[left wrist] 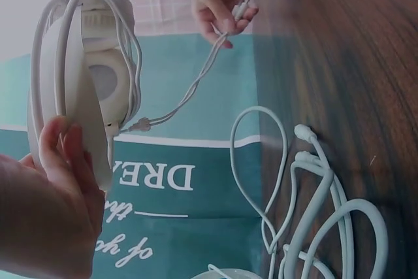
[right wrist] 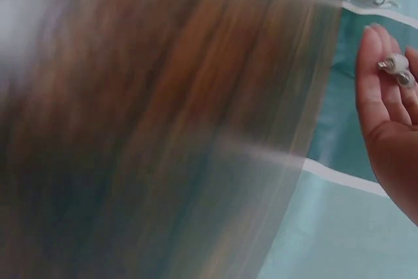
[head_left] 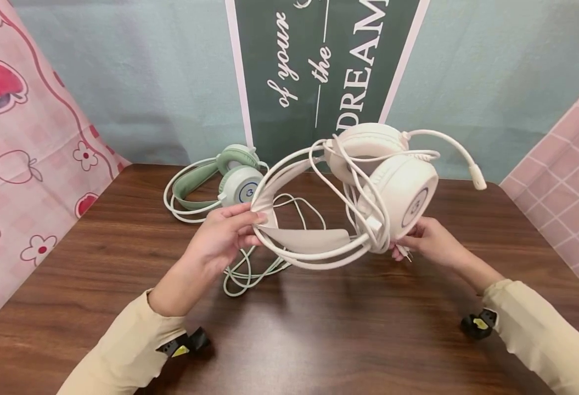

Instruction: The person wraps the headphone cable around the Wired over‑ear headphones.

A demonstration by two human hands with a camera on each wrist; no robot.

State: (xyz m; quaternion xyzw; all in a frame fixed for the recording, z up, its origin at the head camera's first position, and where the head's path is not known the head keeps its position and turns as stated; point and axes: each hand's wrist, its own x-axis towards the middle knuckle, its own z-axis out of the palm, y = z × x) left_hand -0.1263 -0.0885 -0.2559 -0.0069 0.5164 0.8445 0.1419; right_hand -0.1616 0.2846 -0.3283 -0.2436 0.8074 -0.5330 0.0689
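A white headset (head_left: 412, 192) with a boom microphone (head_left: 459, 147) is held up above the table. My left hand (head_left: 217, 236) grips its padded headband (head_left: 309, 241), thumb on the inner side. Loops of white cable (left wrist: 134, 63) hang wound around the headset. Beyond the near earcup, my right hand (head_left: 432, 241) holds the cable's plugs (right wrist: 394, 64) between its fingers. In the left wrist view, two thin strands (left wrist: 191, 89) run from the headset to that hand. Part of the right hand is hidden behind the earcup in the head view.
A light green headset (head_left: 242, 184) lies at the back left of the wooden table (head_left: 348, 329). Its green cable (head_left: 249, 274) spreads in loops toward the front. Cloth with lettering (head_left: 319, 66) hangs behind, with pink printed cloths on both sides.
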